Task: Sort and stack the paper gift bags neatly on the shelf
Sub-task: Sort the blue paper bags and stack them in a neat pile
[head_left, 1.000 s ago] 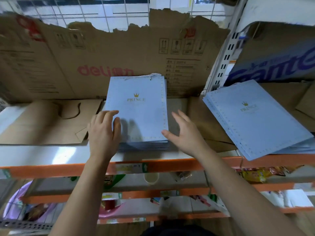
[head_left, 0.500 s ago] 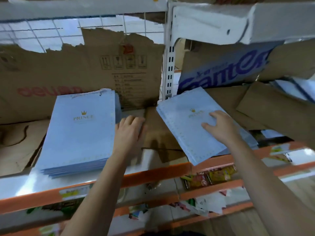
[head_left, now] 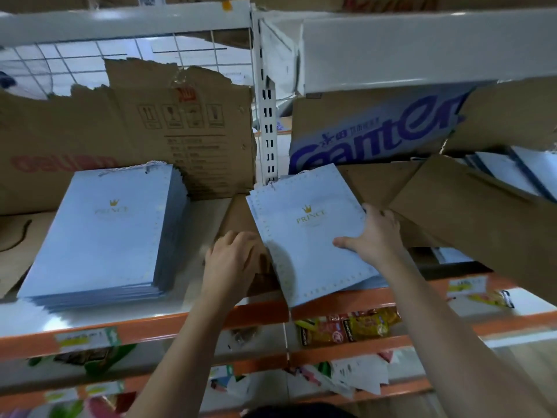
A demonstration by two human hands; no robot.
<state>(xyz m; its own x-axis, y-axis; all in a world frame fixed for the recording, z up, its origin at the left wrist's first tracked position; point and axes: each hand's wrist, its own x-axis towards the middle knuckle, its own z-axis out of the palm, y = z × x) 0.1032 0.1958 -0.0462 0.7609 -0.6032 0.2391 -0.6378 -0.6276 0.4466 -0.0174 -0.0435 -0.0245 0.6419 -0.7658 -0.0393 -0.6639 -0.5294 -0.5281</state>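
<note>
Dim, soft motion blur, wide-angle edge warping

On the shelf [head_left: 197,233], the stack of gift bags [head_left: 99,236] sits on the left with a torn cardboard sheet [head_left: 144,131] standing behind it. Right of the upright post [head_left: 267,116], a second pile of gift bags [head_left: 304,245] lies skewed, front corner hanging over the shelf lip, carton [head_left: 376,131] behind. Left hand [head_left: 232,260] is at its left edge and right hand [head_left: 375,236] grips its right edge. Snack packets [head_left: 346,327] are one shelf down.
</note>
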